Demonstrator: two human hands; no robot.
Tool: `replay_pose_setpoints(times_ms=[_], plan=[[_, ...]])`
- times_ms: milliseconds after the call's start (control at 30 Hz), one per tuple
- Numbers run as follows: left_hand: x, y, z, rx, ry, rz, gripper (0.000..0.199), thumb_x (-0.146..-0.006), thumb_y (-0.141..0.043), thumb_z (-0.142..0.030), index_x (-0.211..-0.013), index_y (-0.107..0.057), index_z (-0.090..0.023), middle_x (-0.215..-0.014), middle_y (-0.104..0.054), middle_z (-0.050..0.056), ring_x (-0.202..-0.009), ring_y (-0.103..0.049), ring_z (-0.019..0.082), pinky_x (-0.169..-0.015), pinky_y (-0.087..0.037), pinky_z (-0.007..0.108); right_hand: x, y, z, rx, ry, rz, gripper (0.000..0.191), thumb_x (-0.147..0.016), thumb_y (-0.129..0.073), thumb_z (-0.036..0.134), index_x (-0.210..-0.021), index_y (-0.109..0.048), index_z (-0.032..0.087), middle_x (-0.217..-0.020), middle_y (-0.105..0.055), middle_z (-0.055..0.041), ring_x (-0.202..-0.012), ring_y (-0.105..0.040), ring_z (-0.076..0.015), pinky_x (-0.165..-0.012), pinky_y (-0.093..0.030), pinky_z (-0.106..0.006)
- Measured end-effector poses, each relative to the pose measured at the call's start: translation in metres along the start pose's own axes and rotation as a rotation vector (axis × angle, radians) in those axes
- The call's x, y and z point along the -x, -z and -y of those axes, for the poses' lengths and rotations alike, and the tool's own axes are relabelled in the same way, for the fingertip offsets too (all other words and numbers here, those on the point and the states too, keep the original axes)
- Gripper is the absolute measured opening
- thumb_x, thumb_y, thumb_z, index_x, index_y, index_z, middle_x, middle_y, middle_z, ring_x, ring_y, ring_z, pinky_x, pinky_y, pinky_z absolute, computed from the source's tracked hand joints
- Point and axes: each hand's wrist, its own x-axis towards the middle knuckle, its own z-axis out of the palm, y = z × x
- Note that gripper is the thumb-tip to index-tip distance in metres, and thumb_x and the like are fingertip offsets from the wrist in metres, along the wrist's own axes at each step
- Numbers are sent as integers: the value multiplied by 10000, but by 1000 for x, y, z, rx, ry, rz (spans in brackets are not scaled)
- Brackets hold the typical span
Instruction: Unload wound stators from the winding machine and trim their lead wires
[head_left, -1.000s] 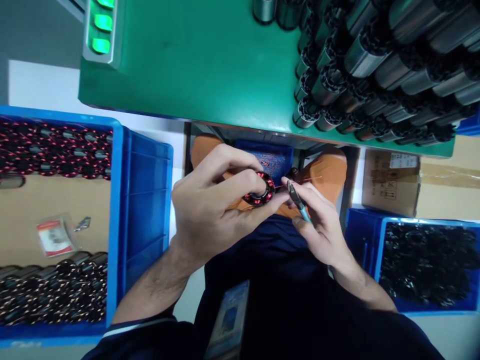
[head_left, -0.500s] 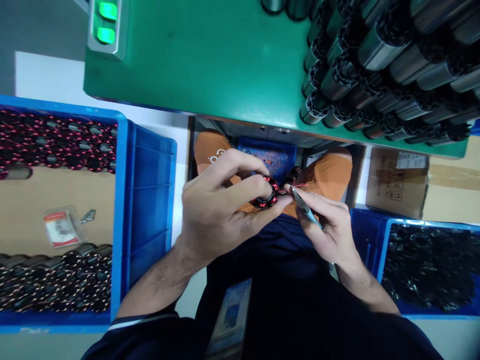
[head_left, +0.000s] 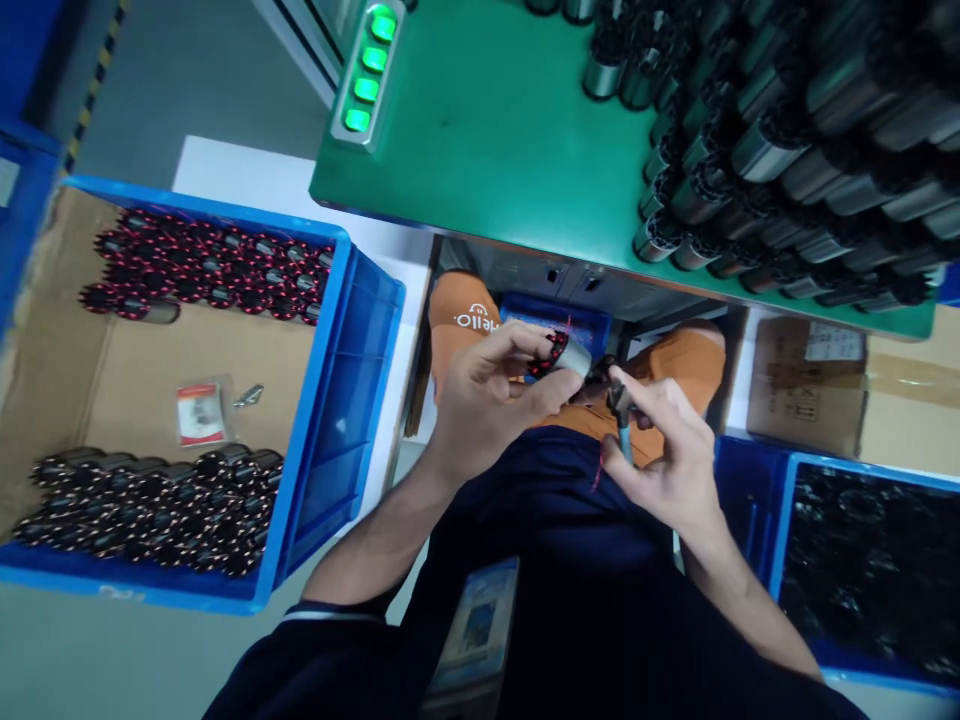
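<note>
My left hand (head_left: 480, 410) is closed round a motor stator (head_left: 574, 360), a metal cylinder with red wire windings at its left end. The stator lies tilted above my lap, its bare metal side towards the right. In my right hand (head_left: 679, 460) is a pair of wire cutters (head_left: 623, 415) with a light blue handle, the dark head pointing up just right of the stator and apart from it. A red wire (head_left: 598, 474) hangs below, beside my right thumb. My fingers hide part of the stator and the cutters' handles.
A blue crate (head_left: 341, 290) on the left holds rows of wound stators on cardboard. Many stators (head_left: 772, 145) stand on the green bench (head_left: 480, 150). Below it sits a blue bin (head_left: 517, 305). On the right are cardboard boxes (head_left: 810, 400) and a crate of dark parts (head_left: 784, 520).
The stator has turned from its winding end facing up to its metal side showing. The cutters have moved away from its wire and now point upward. The view has shifted left.
</note>
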Motion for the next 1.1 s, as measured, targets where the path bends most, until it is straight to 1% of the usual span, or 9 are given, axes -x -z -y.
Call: replay_pose_setpoints(times_ms=[133, 233, 367, 467, 633, 833, 933, 1000, 1100], plan=[[13, -10, -11, 81, 55, 38, 386, -1002, -1029, -598, -1033, -850, -258, -1021, -829, 15, -809, -851, 158, -639, -698, 198, 9, -4, 19, 26, 98, -82, 691, -1017, -798, 202, -1691, -770, 351, -1041, -686, -35, -900, -686, -211, -795, -669, -401], [20, -20, -20, 128, 10, 54, 398, -972, -1058, -591, -1011, -850, -254, -996, -819, 9, -822, -849, 156, -692, -728, 212, 12, -4, 30, 46, 149, -144, 707, -1010, -833, 196, -1695, -762, 358, -1029, -686, -30, -894, -676, -205, -771, -649, -386], [24, -32, -27, 156, -79, 45, 394, -960, -1076, -564, -938, -848, -243, -927, -783, -4, -814, -799, 124, -766, -735, 207, 13, -2, 38, 28, 192, -174, 873, -994, -837, 103, -1791, -672, 419, -1067, -663, -20, -933, -647, -188, -795, -630, -352], [23, -37, -27, 160, -112, 44, 403, -978, -1063, -551, -924, -835, -223, -901, -769, -7, -811, -766, 108, -788, -716, 188, 11, -2, 38, 32, 202, -193, 889, -1012, -839, 91, -1807, -653, 439, -1067, -658, -9, -938, -637, -172, -813, -633, -331], [19, -42, -23, 188, -138, 51, 312, -1021, -1030, -419, -950, -824, -195, -935, -764, -9, -849, -746, 85, -826, -680, 151, 7, 0, 30, 47, 174, -195, 748, -1077, -845, 157, -1767, -708, 410, -1028, -673, -13, -898, -632, -180, -781, -640, -343], [10, -42, -22, 185, -91, 42, 337, -998, -1050, -454, -951, -831, -201, -994, -796, 17, -899, -782, 114, -778, -687, 168, 3, 2, 17, -31, 135, -142, 892, -1067, -871, 117, -1830, -624, 509, -1050, -649, -2, -912, -621, -169, -786, -631, -305], [1, -40, -4, 157, -109, -20, 344, -1023, -1019, -471, -937, -832, -197, -996, -791, 25, -905, -779, 113, -808, -694, 178, -3, -2, 7, -44, 88, -75, 835, -1086, -845, 135, -1821, -648, 480, -1033, -644, -5, -909, -631, -169, -786, -631, -296], [-8, -39, 20, 156, -97, -152, 399, -981, -1046, -510, -905, -819, -190, -994, -789, 24, -891, -784, 114, -792, -689, 179, -10, -9, -7, -86, 27, 6, 757, -1095, -806, 153, -1792, -695, 425, -989, -641, 4, -856, -622, -158, -788, -633, -290], [-25, -33, 65, 155, 49, -395, 590, -800, -1129, -653, -886, -783, -183, -934, -772, 10, -828, -799, 120, -732, -669, 178, -17, -27, -34, -158, -123, 124, 651, -1077, -757, 218, -1723, -774, 302, -1021, -747, -17, -817, -672, -156, -822, -666, -304]])
